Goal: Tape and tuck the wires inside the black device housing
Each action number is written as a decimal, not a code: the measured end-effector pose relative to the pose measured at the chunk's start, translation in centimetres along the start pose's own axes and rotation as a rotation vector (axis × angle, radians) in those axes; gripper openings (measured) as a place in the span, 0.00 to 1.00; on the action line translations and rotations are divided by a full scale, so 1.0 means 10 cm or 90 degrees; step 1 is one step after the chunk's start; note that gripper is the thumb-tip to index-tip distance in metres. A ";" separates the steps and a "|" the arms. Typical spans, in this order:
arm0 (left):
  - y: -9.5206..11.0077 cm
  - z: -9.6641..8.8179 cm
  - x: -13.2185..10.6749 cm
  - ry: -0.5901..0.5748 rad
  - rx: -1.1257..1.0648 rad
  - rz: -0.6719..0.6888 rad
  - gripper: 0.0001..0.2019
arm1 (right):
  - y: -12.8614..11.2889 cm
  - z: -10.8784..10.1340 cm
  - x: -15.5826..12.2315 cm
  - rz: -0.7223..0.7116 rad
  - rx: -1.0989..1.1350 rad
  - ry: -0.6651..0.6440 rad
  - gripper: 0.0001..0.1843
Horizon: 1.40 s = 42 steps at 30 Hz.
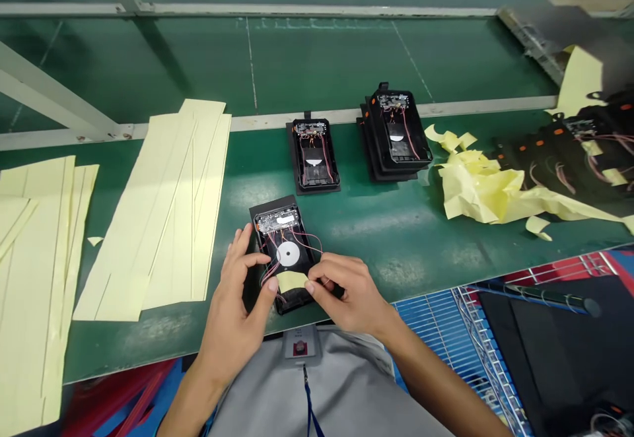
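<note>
The black housing lies open side up at the worktop's near edge, turned slightly, with its circuit board toward the far edge and a white disc around its middle. A short yellow strip spans the end by the near edge. The right hand pinches the strip's right end between thumb and forefinger; the left hand sets its thumb at the left end, its other fingers spread, the forefinger reaching in above the wires by the housing's left wall. For a neat result, I would hold the strip level between its 2 ends, lay the wires flat, and press from the middle outward so that no crease forms. The loose pink wire bowing past the right wall deserves care, since the right hand could snag it. Light bracing seems wise so close to the edge. Whether the strip already adheres, I cannot tell.
</note>
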<state>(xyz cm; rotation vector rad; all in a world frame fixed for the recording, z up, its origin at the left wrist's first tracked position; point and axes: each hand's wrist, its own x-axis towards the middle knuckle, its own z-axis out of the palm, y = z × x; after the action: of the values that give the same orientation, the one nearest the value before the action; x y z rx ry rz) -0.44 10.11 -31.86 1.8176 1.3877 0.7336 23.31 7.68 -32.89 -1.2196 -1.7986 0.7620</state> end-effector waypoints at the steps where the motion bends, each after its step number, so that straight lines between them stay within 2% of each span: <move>1: 0.00 0.00 0.00 -0.001 0.005 0.002 0.15 | -0.01 0.00 0.00 0.001 -0.003 0.000 0.04; 3: 0.01 0.00 -0.01 -0.010 0.018 0.009 0.19 | -0.02 0.00 0.01 0.004 -0.009 0.001 0.04; 8: 0.04 0.03 0.00 -0.024 0.058 0.039 0.23 | -0.03 0.02 0.04 0.006 -0.018 0.012 0.05; 14: 0.06 0.04 0.02 -0.040 0.078 0.033 0.29 | -0.04 0.02 0.07 0.008 -0.026 0.021 0.04; 23: 0.10 -0.02 0.05 -0.064 0.033 0.033 0.35 | -0.09 -0.05 0.14 0.049 -0.014 -0.014 0.05; 28: 0.11 -0.01 0.07 -0.087 -0.014 0.004 0.35 | -0.10 -0.09 0.15 0.072 0.001 -0.036 0.06; 42: 0.18 0.09 0.12 -0.078 0.026 0.050 0.38 | -0.15 -0.08 0.18 0.072 -0.050 -0.048 0.07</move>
<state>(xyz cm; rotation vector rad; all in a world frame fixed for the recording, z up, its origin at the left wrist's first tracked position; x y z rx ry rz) 1.61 10.81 -30.87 1.9252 1.2659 0.6274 22.97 8.91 -30.78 -1.3699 -1.8475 0.8173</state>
